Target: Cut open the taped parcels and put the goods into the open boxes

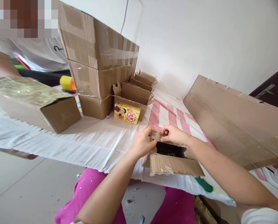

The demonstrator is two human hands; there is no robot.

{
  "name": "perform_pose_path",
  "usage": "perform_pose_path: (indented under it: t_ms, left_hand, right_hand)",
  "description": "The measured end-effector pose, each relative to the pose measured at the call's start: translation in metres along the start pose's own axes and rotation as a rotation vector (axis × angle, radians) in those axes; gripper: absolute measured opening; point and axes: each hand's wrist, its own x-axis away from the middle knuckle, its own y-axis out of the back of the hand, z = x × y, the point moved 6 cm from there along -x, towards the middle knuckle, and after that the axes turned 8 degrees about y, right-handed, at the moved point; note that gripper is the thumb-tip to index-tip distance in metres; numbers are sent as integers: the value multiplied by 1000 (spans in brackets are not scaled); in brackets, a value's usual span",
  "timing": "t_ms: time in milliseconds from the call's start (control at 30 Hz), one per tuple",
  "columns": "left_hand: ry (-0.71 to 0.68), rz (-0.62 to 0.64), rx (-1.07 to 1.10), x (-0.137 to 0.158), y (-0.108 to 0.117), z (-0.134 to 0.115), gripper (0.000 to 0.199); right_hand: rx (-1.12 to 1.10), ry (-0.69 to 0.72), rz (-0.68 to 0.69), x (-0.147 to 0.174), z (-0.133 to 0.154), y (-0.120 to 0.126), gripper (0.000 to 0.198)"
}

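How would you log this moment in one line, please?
box: open; left hand: far edge; right hand: far edge; yellow carton: on tablecloth

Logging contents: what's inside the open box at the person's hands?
Dark items show in the shadowed open box; can't tell what they are. Its near panel hides whatever lies lower down.

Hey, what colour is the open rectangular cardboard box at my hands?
The open rectangular cardboard box is brown; see the head view.
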Motion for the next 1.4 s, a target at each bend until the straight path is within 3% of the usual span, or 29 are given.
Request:
perform_pose_path:
  t_ms: [167,367,633,1400]
  left_hand:
    - [13,19,0,1,2,-3,29]
    - [29,19,-3,1,3,-3,19]
    - [46,25,-4,-1,5,-3,17]
    - [111,104,-33,-2,4,-2,15]
  right_hand:
    - [145,124,-13,1,6,3,5]
    - [378,525,13,16,22,1,13]
    - [444,655,70,29,14,8,15]
    - [368,552,137,53,-23,36,16]
